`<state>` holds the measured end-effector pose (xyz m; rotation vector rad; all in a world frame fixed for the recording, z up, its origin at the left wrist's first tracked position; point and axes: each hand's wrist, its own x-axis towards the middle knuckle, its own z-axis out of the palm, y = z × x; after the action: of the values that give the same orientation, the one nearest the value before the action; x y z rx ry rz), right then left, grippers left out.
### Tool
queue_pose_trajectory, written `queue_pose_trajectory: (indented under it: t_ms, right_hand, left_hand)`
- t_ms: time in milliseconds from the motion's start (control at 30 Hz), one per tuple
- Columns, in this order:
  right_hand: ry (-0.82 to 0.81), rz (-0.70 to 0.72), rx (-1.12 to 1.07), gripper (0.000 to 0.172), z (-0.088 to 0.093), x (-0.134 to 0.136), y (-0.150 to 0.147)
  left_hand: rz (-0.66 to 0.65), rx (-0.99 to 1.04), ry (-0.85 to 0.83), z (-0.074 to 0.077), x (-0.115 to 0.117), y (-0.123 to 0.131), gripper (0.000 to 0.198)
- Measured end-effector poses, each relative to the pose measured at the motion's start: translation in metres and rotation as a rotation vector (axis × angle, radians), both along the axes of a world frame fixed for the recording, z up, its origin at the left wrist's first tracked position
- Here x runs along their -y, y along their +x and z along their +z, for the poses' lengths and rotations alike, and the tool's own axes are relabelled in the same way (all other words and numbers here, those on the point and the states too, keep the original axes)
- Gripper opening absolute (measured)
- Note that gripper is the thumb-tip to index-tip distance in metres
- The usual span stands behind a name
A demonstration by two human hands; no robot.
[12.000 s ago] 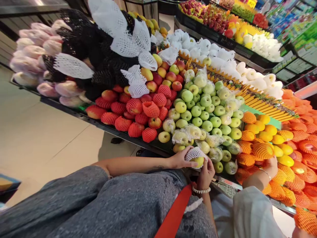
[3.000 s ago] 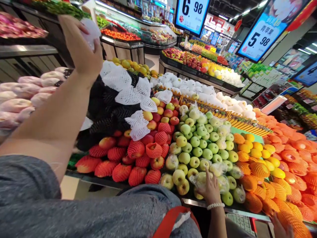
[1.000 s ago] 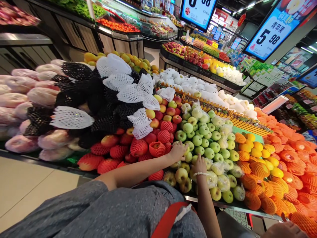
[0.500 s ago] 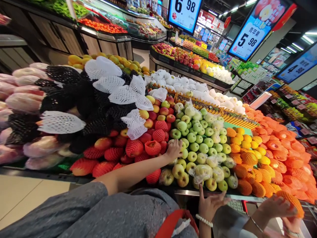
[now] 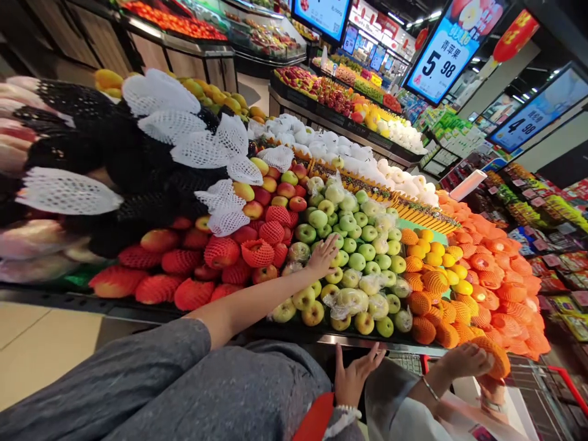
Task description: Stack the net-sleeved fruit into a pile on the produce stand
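My left hand [image 5: 323, 257] reaches across the display, fingers stretched out and palm down over a heap of green apples [image 5: 366, 252]. It holds nothing that I can see, though whether the fingertips touch an apple I cannot tell. Low in front of the metal shelf edge [image 5: 342, 340], my right hand [image 5: 356, 376] is turned up with fingers apart, and a white beaded bracelet [image 5: 348, 411] circles its wrist. Nothing lies in it. Some green apples [image 5: 349, 302] near the front are wrapped in clear plastic.
To the right, another person's hand [image 5: 466, 360] grips a fruit in an orange foam net [image 5: 496, 355]. Red-netted apples [image 5: 221, 252] lie left of the green ones, netted oranges [image 5: 420, 303] right. A shopping cart [image 5: 528, 373] stands at the lower right. Price screens [image 5: 441, 61] hang above.
The camera view has shifted, so the display appears further left and higher. My left hand has moved a little deeper over the green apples, its fingers more stretched. My right hand stays low and open.
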<state>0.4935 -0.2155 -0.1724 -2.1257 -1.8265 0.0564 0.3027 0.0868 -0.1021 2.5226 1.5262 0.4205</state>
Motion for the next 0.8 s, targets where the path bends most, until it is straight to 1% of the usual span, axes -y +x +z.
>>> queue_pose_trajectory:
  t_ms: [33, 67, 100, 133, 167, 200, 233, 267, 300, 367, 433, 467, 533, 600, 667, 733, 800]
  right_hand:
    - [0.128, -0.034, -0.067, 0.04, 0.002, -0.006, 0.01]
    - [0.231, -0.094, -0.114, 0.055, 0.005, -0.015, 0.02]
    - [0.299, -0.162, -0.151, 0.071, 0.009, -0.027, 0.031]
    - [0.334, -0.215, -0.194, 0.085, 0.014, -0.042, 0.041]
    - [0.347, -0.244, -0.229, 0.091, 0.019, -0.06, 0.05]
    - [0.347, -0.242, -0.253, 0.089, 0.024, -0.08, 0.058]
    - [0.342, -0.215, -0.267, 0.084, 0.028, -0.103, 0.064]
    - [0.334, -0.177, -0.271, 0.077, 0.03, -0.125, 0.068]
    - [0.314, -0.138, -0.265, 0.072, 0.03, -0.147, 0.071]
    - [0.228, -0.09, -0.216, 0.067, 0.027, -0.184, 0.071]
    - [0.132, -0.081, -0.168, 0.065, 0.02, -0.206, 0.069]
    - [0.099, -0.085, -0.153, 0.064, 0.016, -0.211, 0.069]
    - [0.078, -0.09, -0.128, 0.064, 0.01, -0.214, 0.07]
    - [0.075, -0.091, -0.095, 0.064, 0.008, -0.213, 0.072]
    - [0.066, -0.069, -0.09, 0.066, 0.012, -0.211, 0.073]
    - [0.107, -0.063, -0.119, 0.072, 0.02, -0.203, 0.069]
    - [0.224, -0.137, -0.113, 0.08, 0.025, -0.179, 0.06]
  left_hand:
    - [0.019, 0.015, -0.009, 0.0, 0.0, -0.001, 0.076]
    - [0.038, 0.036, -0.018, 0.0, 0.0, -0.001, 0.077]
    - [0.057, 0.06, -0.023, 0.0, 0.0, -0.001, 0.076]
    - [0.078, 0.086, -0.022, 0.002, 0.003, 0.001, 0.075]
    - [0.1, 0.111, -0.014, 0.004, 0.008, 0.004, 0.072]
    - [0.125, 0.132, 0.002, 0.006, 0.015, 0.009, 0.069]
    - [0.143, 0.153, 0.02, 0.008, 0.025, 0.015, 0.065]
    - [0.142, 0.174, 0.035, 0.009, 0.037, 0.022, 0.061]
    - [0.113, 0.194, 0.038, 0.01, 0.051, 0.031, 0.057]
    - [-0.027, 0.223, 0.001, 0.009, 0.08, 0.047, 0.051]
    - [-0.163, 0.206, -0.062, 0.005, 0.104, 0.058, 0.053]
    - [-0.199, 0.184, -0.089, 0.002, 0.111, 0.062, 0.057]
    - [-0.215, 0.152, -0.129, 0.0, 0.117, 0.064, 0.066]
    - [-0.234, 0.144, -0.178, 0.001, 0.112, 0.063, 0.071]
    - [-0.262, 0.138, -0.233, 0.006, 0.104, 0.06, 0.072]
    - [-0.29, 0.123, -0.262, 0.011, 0.099, 0.054, 0.079]
    - [-0.338, 0.133, -0.24, 0.014, 0.1, 0.043, 0.088]
